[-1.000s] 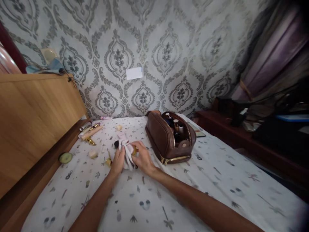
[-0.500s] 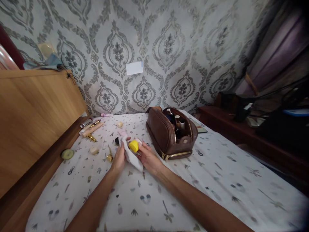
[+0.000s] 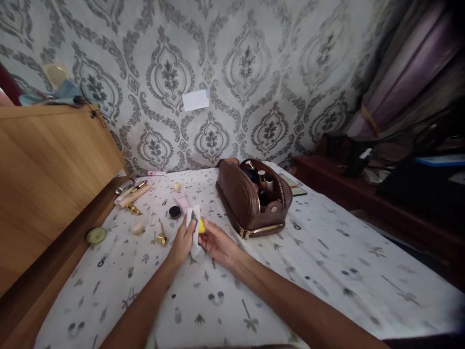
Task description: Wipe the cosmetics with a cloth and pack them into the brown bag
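My left hand (image 3: 181, 244) is closed on a white wipe (image 3: 196, 249), which hangs down between my two hands. In my right hand (image 3: 222, 245) I hold a small round yellow container (image 3: 201, 226), pressed against the wipe; part of it is hidden. Just beyond my hands lie a pale pink tube (image 3: 181, 200) and a round black compact (image 3: 175, 212). A gold piece with a thin stem (image 3: 162, 237) rests left of my left hand. To the right of my hands stands a brown makeup bag (image 3: 236, 194), unzipped, with several bottles inside.
At the left are a cream round item (image 3: 137, 228), a gold tube (image 3: 133, 208), several slim cosmetics (image 3: 134, 195) and a green-lidded round jar (image 3: 96, 235) on the wooden edge. A small cream piece (image 3: 176, 186) and a pink tube (image 3: 156, 173) lie farther back. A wooden cabinet (image 3: 54, 184) borders the left.
The yellow container has turned and now sits against the wipe, more covered than before. My hands have come closer together, and the black compact shows fully. The whole view has shifted slightly.
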`<act>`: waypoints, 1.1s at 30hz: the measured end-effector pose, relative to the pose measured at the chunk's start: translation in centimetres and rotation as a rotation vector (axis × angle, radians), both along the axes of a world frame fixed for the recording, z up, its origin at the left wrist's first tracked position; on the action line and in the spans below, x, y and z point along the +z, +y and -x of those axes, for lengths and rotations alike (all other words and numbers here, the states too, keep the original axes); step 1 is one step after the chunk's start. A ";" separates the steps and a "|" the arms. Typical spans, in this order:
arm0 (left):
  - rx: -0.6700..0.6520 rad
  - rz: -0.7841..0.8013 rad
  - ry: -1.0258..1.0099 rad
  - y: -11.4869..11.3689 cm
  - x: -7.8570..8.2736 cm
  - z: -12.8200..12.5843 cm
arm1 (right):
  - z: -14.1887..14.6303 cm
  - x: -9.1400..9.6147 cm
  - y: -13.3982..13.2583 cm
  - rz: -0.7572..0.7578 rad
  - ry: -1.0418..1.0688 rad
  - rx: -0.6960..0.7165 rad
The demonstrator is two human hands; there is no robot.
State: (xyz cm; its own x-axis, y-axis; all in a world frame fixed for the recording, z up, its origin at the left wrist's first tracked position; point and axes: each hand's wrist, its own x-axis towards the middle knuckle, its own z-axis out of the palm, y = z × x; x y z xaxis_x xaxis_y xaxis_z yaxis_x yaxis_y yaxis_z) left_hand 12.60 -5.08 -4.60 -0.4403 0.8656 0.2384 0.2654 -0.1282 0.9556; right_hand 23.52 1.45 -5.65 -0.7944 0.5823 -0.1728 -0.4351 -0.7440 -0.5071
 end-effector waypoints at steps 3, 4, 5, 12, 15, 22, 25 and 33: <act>0.004 0.023 -0.106 0.1 0.3 0.3 | -0.2 0.0 0.2 0.021 0.002 0.045; 0.019 0.040 -0.136 0.1 0.2 0.5 | -0.2 0.0 0.2 0.028 0.001 0.058; 0.037 0.056 -0.168 0.1 0.2 0.7 | -0.2 -0.1 0.3 0.038 0.002 0.071; 0.047 0.046 -0.190 0.1 -0.7 1.0 | -0.1 -0.1 0.6 0.173 0.045 0.068; -0.002 0.068 -0.012 0.1 -0.7 0.5 | 0.0 0.0 0.6 0.185 0.049 0.039; 0.104 -0.038 0.140 -0.1 -1.0 0.3 | 0.0 0.2 0.4 0.156 0.119 0.007; 0.093 -0.008 0.262 -0.2 -1.2 0.2 | 0.2 -0.4 -0.2 0.086 0.067 -0.025; 0.186 0.132 0.118 -0.4 -0.9 0.5 | 0.4 -0.7 -1.1 -0.044 -0.012 0.009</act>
